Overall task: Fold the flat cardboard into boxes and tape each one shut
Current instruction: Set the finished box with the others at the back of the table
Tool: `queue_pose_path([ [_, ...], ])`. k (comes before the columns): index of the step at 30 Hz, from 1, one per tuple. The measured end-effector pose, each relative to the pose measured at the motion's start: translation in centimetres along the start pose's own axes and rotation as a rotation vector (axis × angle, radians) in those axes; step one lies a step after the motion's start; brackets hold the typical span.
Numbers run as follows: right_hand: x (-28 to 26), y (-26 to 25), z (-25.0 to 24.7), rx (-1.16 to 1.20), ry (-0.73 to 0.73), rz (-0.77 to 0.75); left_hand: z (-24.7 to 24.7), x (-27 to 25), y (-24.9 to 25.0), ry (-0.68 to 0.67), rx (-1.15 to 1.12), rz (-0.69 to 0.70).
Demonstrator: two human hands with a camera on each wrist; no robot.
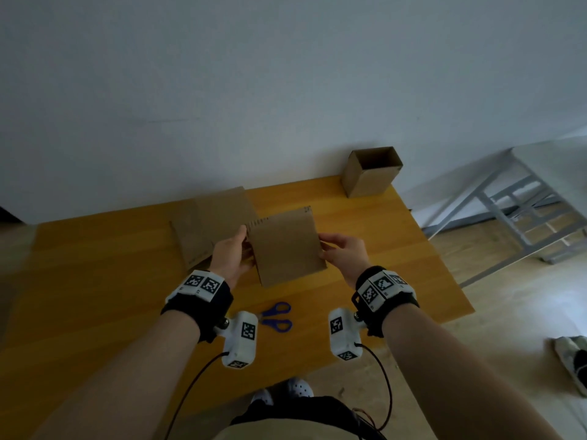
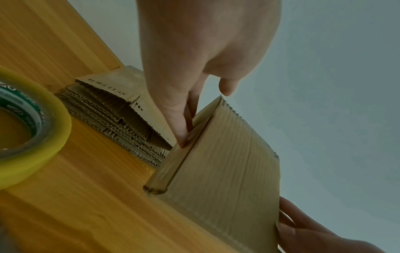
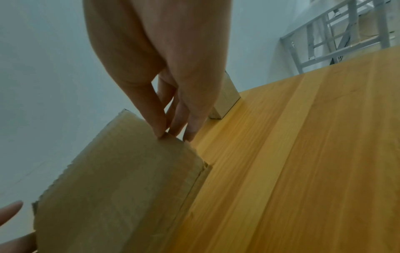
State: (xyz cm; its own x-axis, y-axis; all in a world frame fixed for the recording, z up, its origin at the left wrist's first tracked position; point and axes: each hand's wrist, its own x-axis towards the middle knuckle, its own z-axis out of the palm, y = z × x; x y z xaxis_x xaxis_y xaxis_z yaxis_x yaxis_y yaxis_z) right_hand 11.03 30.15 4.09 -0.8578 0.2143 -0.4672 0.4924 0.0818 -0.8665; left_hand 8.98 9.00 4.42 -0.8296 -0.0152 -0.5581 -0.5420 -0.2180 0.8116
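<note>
Left of the left hand (image 1: 231, 254), a roll of yellow tape (image 2: 32, 126) lies on the counter (image 1: 95, 281), and a stack of flat cardboard (image 1: 206, 223) sits just beyond that hand. The left hand pinches the left edge of a flat cardboard piece (image 1: 287, 246), held up between both hands above the counter. The right hand (image 1: 341, 254) pinches its right edge. Beyond the right hand, well apart, stands an open box (image 1: 370, 173). Blue scissors (image 1: 278, 315) lie nearer the person, between the wrists.

Blue-handled scissors (image 1: 277, 316) lie on the wooden table (image 1: 397, 249); a grey metal frame (image 1: 521, 211) stands beside it.
</note>
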Motion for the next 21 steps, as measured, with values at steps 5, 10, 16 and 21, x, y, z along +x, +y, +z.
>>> queue_pose_path([
  [5, 0.3, -0.1, 0.9, 0.075, 0.030, 0.014, -0.7, 0.0, 0.7, 0.016, -0.015, 0.002],
  [10, 0.5, -0.3, 1.8, 0.215, 0.007, 0.075, -1.5, -0.3, 0.9, -0.031, -0.049, 0.023],
  [16, 1.5, 0.8, 2.6, 0.249, -0.013, 0.117, -1.9, 0.8, 0.5, -0.026, -0.024, 0.011],
  [21, 2.2, 1.4, 1.7, 0.288, -0.006, 0.154, -1.1, 2.2, -0.4, -0.043, 0.041, -0.031],
])
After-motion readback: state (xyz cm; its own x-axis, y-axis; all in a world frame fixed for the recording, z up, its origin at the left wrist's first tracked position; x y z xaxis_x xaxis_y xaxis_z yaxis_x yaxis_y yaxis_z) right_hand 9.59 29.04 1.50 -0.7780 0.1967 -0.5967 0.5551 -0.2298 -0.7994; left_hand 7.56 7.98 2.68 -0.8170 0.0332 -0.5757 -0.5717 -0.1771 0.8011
